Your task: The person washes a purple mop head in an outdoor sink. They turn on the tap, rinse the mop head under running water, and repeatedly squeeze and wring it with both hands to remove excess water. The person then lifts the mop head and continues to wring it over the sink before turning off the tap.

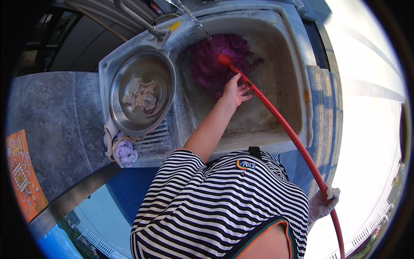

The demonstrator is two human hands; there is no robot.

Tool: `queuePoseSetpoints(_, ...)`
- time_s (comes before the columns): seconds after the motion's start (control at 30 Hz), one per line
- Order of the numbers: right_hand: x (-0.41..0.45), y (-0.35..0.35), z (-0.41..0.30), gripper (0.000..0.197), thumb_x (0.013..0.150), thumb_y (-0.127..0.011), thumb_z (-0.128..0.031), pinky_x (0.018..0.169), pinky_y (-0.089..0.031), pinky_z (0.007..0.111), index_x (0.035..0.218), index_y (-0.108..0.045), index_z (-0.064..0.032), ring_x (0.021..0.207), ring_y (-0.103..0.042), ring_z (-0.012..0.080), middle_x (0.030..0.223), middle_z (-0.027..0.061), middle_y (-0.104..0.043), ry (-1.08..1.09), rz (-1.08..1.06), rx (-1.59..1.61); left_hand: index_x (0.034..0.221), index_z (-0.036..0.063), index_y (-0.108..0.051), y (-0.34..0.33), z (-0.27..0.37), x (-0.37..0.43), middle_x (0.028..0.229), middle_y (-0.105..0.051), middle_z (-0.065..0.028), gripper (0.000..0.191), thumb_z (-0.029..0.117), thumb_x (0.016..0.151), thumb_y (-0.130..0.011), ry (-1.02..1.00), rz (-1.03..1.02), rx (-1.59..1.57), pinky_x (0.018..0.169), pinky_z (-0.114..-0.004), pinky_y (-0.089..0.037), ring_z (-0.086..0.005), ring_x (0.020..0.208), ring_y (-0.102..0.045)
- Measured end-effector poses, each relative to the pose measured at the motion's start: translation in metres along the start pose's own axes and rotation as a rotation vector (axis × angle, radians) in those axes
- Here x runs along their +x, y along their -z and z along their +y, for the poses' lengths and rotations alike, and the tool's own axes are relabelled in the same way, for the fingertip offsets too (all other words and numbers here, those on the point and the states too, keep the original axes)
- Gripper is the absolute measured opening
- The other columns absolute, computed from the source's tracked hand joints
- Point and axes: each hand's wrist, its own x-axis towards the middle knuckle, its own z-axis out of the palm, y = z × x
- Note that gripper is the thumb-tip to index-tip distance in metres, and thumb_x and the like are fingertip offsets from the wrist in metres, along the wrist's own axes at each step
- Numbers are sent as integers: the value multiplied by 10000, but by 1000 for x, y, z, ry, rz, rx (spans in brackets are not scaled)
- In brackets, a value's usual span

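A mop with a red handle slants across the right side of the view. Its wet magenta head lies in water in a worn stone sink. My left hand is bare and reaches over the sink, its fingers spread just beside the upper handle. The thumb is at the handle's edge; whether it touches cannot be told. Lower down, my right hand, in a pale thin glove, is closed around the handle. A stream of water falls onto the mop head.
Left of the mop, a steel basin with water and crumpled pale pieces rests on the sink's ribbed ledge. A grey tap stands behind it. Lilac and beige cloths lie at the corner. A grey counter adjoins.
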Motion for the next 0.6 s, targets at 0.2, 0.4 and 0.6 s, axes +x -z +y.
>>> queuePoseSetpoints(0.2,-7,-11,-13,283,982,-400,-228,893,-345,310,728,-502,-157,645,-412,123,570,-31,-420,107,-258,-146,1348,87,-262,22,-23,8,1159,-494,-169,724,460,830,-602,95,-139,-219,924,-573,-387,-330,1082,-509)
queuePoseSetpoints(0.4,-18,30,-103,285,925,-515,-276,760,-401,284,702,-576,-108,473,-400,78,417,-28,-420,230,-477,-171,843,120,-494,4,-28,0,741,-551,-38,294,395,848,-596,188,-181,-354,738,-394,-457,-201,710,-558)
queuePoseSetpoints(0.6,-28,116,-72,162,776,-667,-160,702,-439,250,845,-556,-64,557,-455,86,619,-7,-494,315,294,113,576,193,-381,-43,-35,-71,458,-300,71,388,352,860,-593,101,-295,-368,428,-255,-286,-87,388,-300)
